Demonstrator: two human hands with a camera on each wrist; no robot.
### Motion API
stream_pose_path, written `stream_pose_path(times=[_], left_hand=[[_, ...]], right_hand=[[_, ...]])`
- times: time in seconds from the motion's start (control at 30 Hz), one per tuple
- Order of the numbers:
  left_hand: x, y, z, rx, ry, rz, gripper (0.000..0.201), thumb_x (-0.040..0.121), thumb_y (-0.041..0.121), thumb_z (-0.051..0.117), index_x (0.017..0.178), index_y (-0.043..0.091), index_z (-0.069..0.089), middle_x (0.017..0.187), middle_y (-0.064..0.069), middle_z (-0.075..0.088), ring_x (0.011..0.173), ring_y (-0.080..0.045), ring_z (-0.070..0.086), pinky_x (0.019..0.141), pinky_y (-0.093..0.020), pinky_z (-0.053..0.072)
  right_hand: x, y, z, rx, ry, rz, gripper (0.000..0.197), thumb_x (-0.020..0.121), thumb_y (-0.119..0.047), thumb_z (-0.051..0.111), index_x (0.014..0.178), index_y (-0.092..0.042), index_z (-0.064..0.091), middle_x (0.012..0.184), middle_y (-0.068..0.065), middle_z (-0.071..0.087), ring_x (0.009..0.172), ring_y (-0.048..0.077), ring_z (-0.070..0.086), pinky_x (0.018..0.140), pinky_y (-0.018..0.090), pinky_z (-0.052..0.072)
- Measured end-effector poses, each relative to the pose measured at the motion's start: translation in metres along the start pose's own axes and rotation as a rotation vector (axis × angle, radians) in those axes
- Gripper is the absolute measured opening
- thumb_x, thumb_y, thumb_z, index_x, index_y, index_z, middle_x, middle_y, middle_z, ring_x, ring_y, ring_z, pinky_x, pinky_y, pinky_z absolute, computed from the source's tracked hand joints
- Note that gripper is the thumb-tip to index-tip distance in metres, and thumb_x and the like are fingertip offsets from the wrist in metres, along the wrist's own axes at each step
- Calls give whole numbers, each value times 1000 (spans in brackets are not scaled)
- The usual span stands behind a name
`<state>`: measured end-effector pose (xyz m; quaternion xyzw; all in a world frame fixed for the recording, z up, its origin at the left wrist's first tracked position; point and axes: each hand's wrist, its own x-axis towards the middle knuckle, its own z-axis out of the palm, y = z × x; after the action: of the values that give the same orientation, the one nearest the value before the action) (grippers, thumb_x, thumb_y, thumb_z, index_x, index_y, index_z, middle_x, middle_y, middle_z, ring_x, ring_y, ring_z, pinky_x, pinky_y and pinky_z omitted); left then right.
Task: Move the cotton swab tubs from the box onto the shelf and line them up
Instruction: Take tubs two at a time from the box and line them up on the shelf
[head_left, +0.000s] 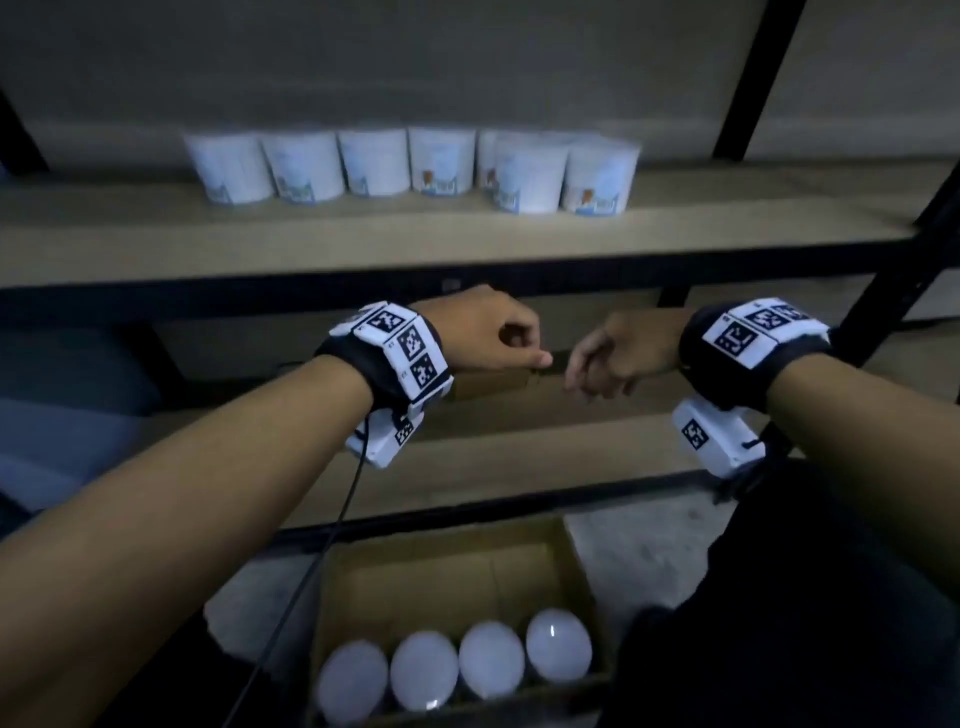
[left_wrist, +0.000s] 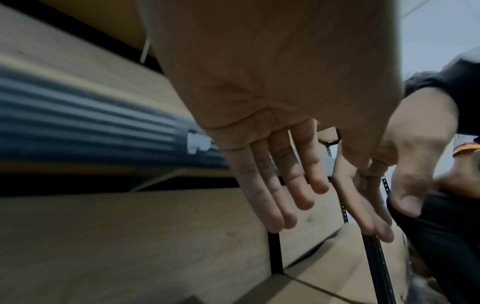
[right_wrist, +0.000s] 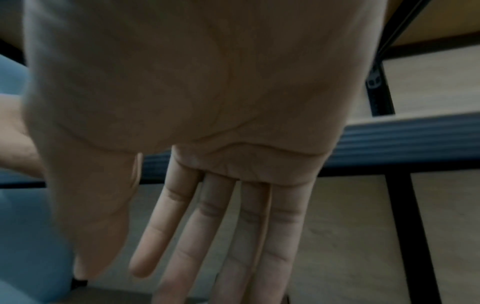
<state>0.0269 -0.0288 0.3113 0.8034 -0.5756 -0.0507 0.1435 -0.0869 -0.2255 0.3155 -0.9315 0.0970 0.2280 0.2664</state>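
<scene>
Both forearms reach forward at mid-frame of the head view, wrists banded with marker-tagged cuffs. The left hand (head_left: 485, 332) and right hand (head_left: 621, 351) hang close together below the front edge of the shelf (head_left: 363, 234) — each empty, fingers extended and relaxed, as both wrist views confirm. Seven cotton swab tubs (head_left: 410, 166) stand on the shelf in the upper centre, one set slightly forward of the row. Four more tubs (head_left: 454, 660) remain in the box (head_left: 447, 571) at the bottom of the frame — lids upward.
</scene>
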Motion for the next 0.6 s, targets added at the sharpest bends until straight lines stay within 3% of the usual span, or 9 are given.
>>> stream_pose_path(times=[0.13,0.2,0.27,0.33,0.4,0.47,0.53,0.57,0.6], left_hand=[[-18,-20,51,-42,-101,-71,33,90,55,63,96,23,72,90,11,71,83,-6,63,66,-9,41],[-26,-32,81,-91,-174,-98,33,90,55,64,95,24,72,91,11,71,85,-5,64,73,-15,47],[-35,-43,116,-144,-239,-152,32,88,54,66,94,23,72,92,9,72,85,-7,65,73,-21,49],[-45,-55,157,-237,-264,-184,28,86,47,73,94,20,72,92,6,72,81,-6,64,68,-17,46],[-62,-60,202,-311,-265,-181,27,84,40,77,98,17,73,93,4,73,71,-1,60,67,-15,43],[-82,-64,252,-332,-252,-184,34,81,34,80,106,13,72,103,-3,71,75,-4,57,72,-15,41],[-98,-66,295,-355,-261,-214,46,76,39,80,114,14,70,111,-6,68,93,-18,63,84,-26,49],[-105,-68,312,-376,-292,-224,52,74,42,80,118,16,67,115,-6,66,101,-23,64,90,-33,51],[-109,-69,322,-365,-357,-232,59,73,45,81,124,19,63,120,-5,63,107,-24,61,94,-37,51]], right_hand=[[26,13,46,15,-63,44,21,80,-29,69,100,-31,77,98,-7,77,90,12,71,78,32,59],[40,20,72,30,-97,100,15,86,-31,70,99,-32,77,98,-8,76,93,13,71,82,32,60],[54,31,103,66,-112,183,16,87,-34,70,101,-28,76,98,-4,75,86,15,70,72,28,59],[69,43,134,106,-96,236,21,87,-36,73,102,-22,76,96,0,73,77,18,67,58,22,54],[81,55,169,41,-163,238,29,90,-38,71,109,-17,74,98,0,69,80,19,63,53,14,50],[89,66,206,-47,-206,244,37,85,-51,71,113,-26,70,100,-9,60,85,14,60,50,5,45],[120,111,251,-110,-169,291,61,57,-87,67,110,-57,61,116,-18,55,103,16,62,75,17,55],[147,151,280,-127,-185,289,75,47,-96,60,116,-67,52,125,-20,51,112,18,60,89,31,55],[155,165,296,-145,-181,275,88,47,-97,58,129,-69,42,133,-20,46,117,19,56,99,41,51]])
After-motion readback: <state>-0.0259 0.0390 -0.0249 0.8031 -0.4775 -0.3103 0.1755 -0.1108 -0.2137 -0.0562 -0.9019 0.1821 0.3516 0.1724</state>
